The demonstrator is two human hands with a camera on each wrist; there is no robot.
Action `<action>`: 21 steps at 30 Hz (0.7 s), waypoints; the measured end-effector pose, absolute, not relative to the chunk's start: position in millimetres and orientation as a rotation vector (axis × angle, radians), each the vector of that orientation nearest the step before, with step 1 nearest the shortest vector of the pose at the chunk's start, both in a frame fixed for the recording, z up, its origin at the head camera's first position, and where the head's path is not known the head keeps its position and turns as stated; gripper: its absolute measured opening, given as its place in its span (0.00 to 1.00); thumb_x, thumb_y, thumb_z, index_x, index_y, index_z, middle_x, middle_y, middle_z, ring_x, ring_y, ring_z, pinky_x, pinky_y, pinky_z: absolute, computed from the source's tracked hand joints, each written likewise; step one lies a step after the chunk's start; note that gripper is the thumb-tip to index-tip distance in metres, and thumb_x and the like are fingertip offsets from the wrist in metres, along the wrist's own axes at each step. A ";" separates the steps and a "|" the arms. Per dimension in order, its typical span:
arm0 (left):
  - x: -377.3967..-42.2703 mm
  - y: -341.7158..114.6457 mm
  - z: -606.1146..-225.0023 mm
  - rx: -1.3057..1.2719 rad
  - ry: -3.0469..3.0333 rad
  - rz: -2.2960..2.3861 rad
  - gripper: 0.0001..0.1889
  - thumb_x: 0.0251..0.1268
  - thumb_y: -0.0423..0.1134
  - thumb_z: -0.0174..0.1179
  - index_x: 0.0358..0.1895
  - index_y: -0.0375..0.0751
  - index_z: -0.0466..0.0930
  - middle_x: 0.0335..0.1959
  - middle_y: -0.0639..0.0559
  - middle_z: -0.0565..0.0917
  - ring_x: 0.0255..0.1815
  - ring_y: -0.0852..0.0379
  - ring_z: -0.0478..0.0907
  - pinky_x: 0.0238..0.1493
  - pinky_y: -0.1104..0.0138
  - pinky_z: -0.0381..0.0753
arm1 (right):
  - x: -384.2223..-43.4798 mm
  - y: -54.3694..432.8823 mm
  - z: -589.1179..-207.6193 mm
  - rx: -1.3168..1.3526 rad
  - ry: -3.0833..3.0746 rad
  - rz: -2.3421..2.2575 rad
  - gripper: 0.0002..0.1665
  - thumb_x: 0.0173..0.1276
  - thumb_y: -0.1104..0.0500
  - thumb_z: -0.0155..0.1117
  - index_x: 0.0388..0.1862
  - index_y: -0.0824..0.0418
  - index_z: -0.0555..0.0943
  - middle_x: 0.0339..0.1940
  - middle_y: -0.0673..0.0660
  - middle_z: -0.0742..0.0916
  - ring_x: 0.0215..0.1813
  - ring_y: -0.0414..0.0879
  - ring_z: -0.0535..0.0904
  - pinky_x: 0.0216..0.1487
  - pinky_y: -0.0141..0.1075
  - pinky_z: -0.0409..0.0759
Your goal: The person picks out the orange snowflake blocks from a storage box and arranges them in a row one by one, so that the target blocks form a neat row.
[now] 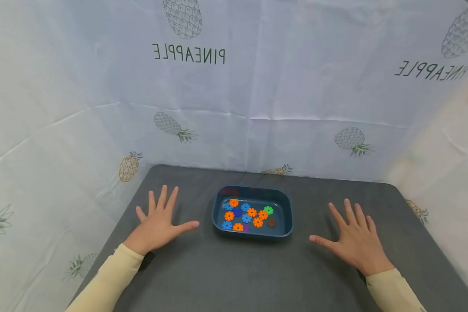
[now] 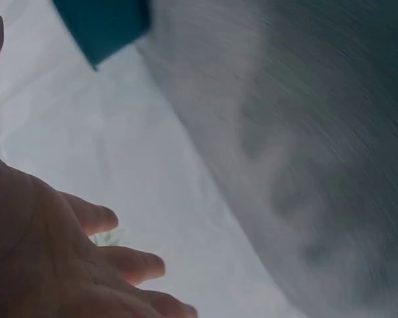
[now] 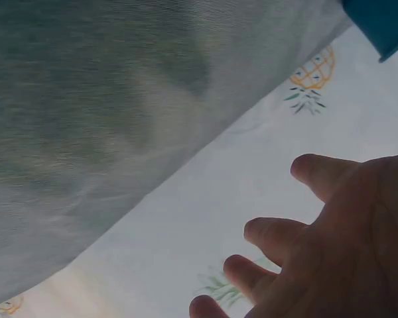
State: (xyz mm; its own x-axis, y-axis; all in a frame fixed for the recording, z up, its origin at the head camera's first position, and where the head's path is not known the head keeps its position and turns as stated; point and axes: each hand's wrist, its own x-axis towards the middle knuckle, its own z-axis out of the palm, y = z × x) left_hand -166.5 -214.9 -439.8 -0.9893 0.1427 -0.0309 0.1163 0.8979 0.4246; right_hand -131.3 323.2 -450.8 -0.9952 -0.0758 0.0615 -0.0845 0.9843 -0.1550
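A dark blue rectangular tray [image 1: 253, 235] sits near the middle of the table. Inside it lie several small notched plastic discs in orange, light blue, dark blue, green, brown and purple, among them a green disc [image 1: 268, 210] and a brown disc [image 1: 271, 223]. To the left of the tray my left hand [image 1: 156, 227] is spread with its palm down, thumb toward the tray, holding nothing. My right hand [image 1: 356, 242] is spread on the opposite side, farther from the tray, also with nothing in it. Each wrist view shows loosely extended fingers and a corner of the tray.
The dark grey table [image 1: 234, 277] has rounded far corners. White cloth [image 1: 296, 86] printed with pineapples hangs behind it and along both sides.
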 end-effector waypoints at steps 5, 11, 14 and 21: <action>-186.5 -198.7 -439.9 0.212 2.867 0.909 0.65 0.65 0.84 0.54 0.91 0.50 0.34 0.92 0.38 0.35 0.90 0.25 0.32 0.78 0.19 0.41 | -148.2 308.6 -433.4 0.218 -3.080 0.251 0.72 0.63 0.14 0.63 0.91 0.56 0.56 0.89 0.77 0.53 0.87 0.80 0.47 0.78 0.79 0.47; -215.7 -177.2 -443.7 0.199 2.743 1.166 0.55 0.72 0.75 0.59 0.90 0.46 0.50 0.87 0.38 0.62 0.84 0.34 0.66 0.77 0.34 0.70 | -169.9 286.2 -412.8 0.362 -3.062 0.233 0.68 0.65 0.16 0.63 0.88 0.59 0.62 0.89 0.75 0.56 0.86 0.77 0.52 0.79 0.76 0.53; -226.3 -166.4 -448.6 0.140 2.652 1.300 0.48 0.75 0.69 0.61 0.88 0.47 0.58 0.82 0.38 0.71 0.71 0.37 0.82 0.70 0.40 0.80 | -181.0 275.4 -403.5 0.491 -3.054 0.255 0.63 0.67 0.21 0.67 0.87 0.59 0.65 0.89 0.73 0.58 0.85 0.76 0.56 0.78 0.76 0.57; -236.6 -151.0 -464.3 0.129 2.389 1.547 0.41 0.78 0.60 0.65 0.84 0.44 0.65 0.74 0.38 0.79 0.58 0.47 0.89 0.60 0.52 0.89 | -208.6 247.1 -386.2 0.763 -3.088 0.360 0.49 0.71 0.39 0.77 0.84 0.54 0.71 0.88 0.65 0.66 0.84 0.71 0.65 0.75 0.70 0.70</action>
State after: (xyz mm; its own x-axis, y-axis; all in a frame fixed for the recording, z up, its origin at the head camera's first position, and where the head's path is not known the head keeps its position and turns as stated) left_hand -236.6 -151.0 -464.3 -0.9536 0.2307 -0.1936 -0.0821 0.4192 0.9042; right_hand -208.6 247.1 -386.2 -0.8848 -0.4660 -0.0037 -0.4526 0.8612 -0.2311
